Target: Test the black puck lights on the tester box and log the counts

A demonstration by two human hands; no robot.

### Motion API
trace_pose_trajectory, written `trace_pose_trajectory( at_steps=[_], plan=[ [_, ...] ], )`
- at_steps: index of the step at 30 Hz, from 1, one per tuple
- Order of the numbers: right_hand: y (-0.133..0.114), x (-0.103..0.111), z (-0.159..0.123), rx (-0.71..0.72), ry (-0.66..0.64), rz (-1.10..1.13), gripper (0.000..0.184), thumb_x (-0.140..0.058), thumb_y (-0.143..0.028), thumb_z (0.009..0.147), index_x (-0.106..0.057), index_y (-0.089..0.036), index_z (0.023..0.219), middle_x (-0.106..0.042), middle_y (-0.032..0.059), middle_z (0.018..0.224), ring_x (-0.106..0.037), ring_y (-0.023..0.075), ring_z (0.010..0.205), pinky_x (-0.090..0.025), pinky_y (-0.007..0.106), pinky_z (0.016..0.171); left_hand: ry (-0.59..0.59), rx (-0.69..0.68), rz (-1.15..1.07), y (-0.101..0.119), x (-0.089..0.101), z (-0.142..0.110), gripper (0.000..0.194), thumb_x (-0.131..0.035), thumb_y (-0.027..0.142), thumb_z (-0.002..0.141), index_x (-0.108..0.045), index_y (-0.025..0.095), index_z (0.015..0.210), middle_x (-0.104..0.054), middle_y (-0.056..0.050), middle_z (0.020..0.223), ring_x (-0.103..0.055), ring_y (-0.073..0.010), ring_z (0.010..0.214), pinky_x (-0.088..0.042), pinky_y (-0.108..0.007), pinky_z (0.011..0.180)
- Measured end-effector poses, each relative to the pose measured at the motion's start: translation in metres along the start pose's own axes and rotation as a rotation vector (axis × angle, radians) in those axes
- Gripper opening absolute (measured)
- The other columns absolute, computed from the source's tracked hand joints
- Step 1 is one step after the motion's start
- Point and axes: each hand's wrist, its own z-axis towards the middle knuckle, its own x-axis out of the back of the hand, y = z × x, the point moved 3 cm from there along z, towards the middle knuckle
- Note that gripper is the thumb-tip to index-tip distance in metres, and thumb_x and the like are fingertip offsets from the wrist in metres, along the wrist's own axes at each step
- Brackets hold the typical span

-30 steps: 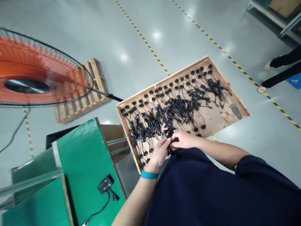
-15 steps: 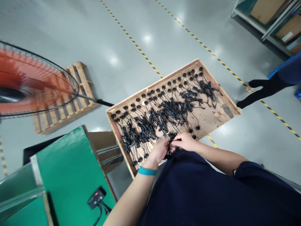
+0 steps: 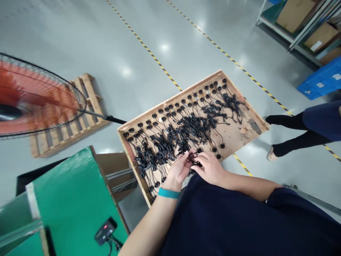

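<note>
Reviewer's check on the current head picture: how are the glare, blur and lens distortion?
Head view: white glare spots on the grey floor; a light sheen on the green tabletop; the orange fan smeared, its blades not separable; wide-angle stretch towards the edges; black cables readable as bundles, but fine detail between the left hand and right hand too small to tell.

Glossy grey floor (image 3: pixel 144 78) reflects pale spots of light. Striped yellow-and-black tape (image 3: pixel 149 51) crosses it diagonally. On the left, a fan (image 3: pixel 39 99) with orange blades stands over a wooden pallet (image 3: pixel 68 122); near left is a green-topped table (image 3: pixel 77 195). Far right, a metal shelf (image 3: pixel 295 41) holds cardboard boxes (image 3: pixel 321 36) beside blue bins (image 3: pixel 321 82).
</note>
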Motion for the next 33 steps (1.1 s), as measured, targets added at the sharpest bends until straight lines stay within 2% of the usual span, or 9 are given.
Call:
trace_pose_trajectory(
  at_steps=[4,7,12,14,17,22,25,28,33],
  plan=[
    [0.008,-0.015,0.003,-0.028,-0.132,-0.079,0.014,-0.062,-0.027,0.093,-0.068,-0.016,0.087,-0.065,0.0092,0.089,-0.059,0.0222,0.088,-0.050,0.038,0.082,0.053,-0.028,-0.040,0.000,-0.007,-0.006,0.005,-0.075,0.015,0.084,-0.073,0.011,0.087,-0.078,-0.011,0.097,-0.074,-0.0163,0.091,-0.059,-0.027,0.089],
    [0.011,-0.015,0.006,-0.050,-0.094,-0.018,0.011,-0.061,-0.018,0.089,-0.063,-0.018,0.078,-0.065,0.0070,0.084,-0.058,0.0202,0.084,-0.048,0.035,0.082,0.032,-0.093,-0.031,0.000,-0.008,-0.006,0.015,-0.082,0.013,0.077,-0.067,0.014,0.077,-0.078,-0.010,0.096,-0.074,-0.0196,0.098,-0.058,-0.031,0.093],
    [0.024,0.004,0.004,-0.321,0.007,0.368,0.011,-0.060,-0.026,0.090,-0.063,-0.020,0.082,-0.064,-0.0010,0.073,-0.057,0.0134,0.068,-0.045,0.026,0.067,0.033,-0.111,0.011,0.000,0.000,-0.007,0.027,-0.088,0.017,0.069,-0.062,0.016,0.074,-0.078,-0.008,0.088,-0.075,-0.0197,0.090,-0.059,-0.032,0.088],
    [0.039,0.014,0.008,-0.451,0.033,0.502,0.015,-0.060,-0.032,0.091,-0.063,-0.020,0.082,-0.066,-0.0018,0.072,-0.058,0.0127,0.065,-0.044,0.025,0.064,0.043,-0.108,0.087,0.000,0.008,-0.009,0.029,-0.090,0.022,0.067,-0.062,0.015,0.075,-0.078,-0.010,0.087,-0.074,-0.0194,0.086,-0.058,-0.031,0.085],
    [0.067,0.033,0.028,-0.529,0.065,0.561,0.018,-0.059,-0.036,0.089,-0.063,-0.020,0.082,-0.070,-0.0009,0.074,-0.059,0.0131,0.066,-0.046,0.026,0.066,0.049,-0.127,0.188,0.000,0.022,-0.013,0.033,-0.092,0.028,0.066,-0.064,0.014,0.077,-0.077,-0.011,0.087,-0.073,-0.0192,0.083,-0.058,-0.031,0.082],
    [0.094,0.076,0.071,-0.423,0.159,0.426,0.019,-0.061,-0.037,0.087,-0.065,-0.019,0.084,-0.071,-0.0007,0.077,-0.060,0.0127,0.068,-0.046,0.026,0.069,0.059,-0.134,0.247,0.000,0.040,-0.020,0.036,-0.093,0.033,0.065,-0.065,0.015,0.080,-0.076,-0.008,0.084,-0.073,-0.0193,0.084,-0.058,-0.031,0.081],
    [0.106,0.092,0.079,-0.332,0.150,0.423,0.021,-0.062,-0.040,0.088,-0.067,-0.019,0.088,-0.072,0.0002,0.080,-0.061,0.0131,0.072,-0.048,0.027,0.072,0.061,-0.146,0.234,0.002,0.046,-0.023,0.035,-0.092,0.034,0.066,-0.064,0.016,0.079,-0.076,-0.009,0.086,-0.073,-0.0185,0.084,-0.058,-0.029,0.080],
    [0.140,0.086,0.064,-0.357,0.071,0.466,0.024,-0.062,-0.042,0.089,-0.068,-0.018,0.090,-0.073,0.0014,0.084,-0.064,0.0138,0.076,-0.050,0.027,0.076,0.057,-0.145,0.186,0.003,0.052,-0.026,0.033,-0.090,0.034,0.069,-0.063,0.017,0.077,-0.076,-0.009,0.087,-0.073,-0.0196,0.088,-0.060,-0.030,0.081],
    [0.229,0.036,0.007,-0.708,-0.168,0.273,0.018,-0.059,-0.029,0.088,-0.069,-0.014,0.087,-0.075,0.0038,0.082,-0.064,0.0129,0.069,-0.051,0.025,0.070,0.103,-0.133,0.142,0.002,0.064,-0.026,0.030,-0.090,0.034,0.068,-0.067,0.017,0.077,-0.077,-0.008,0.088,-0.074,-0.0209,0.089,-0.061,-0.030,0.081]
  ],
)
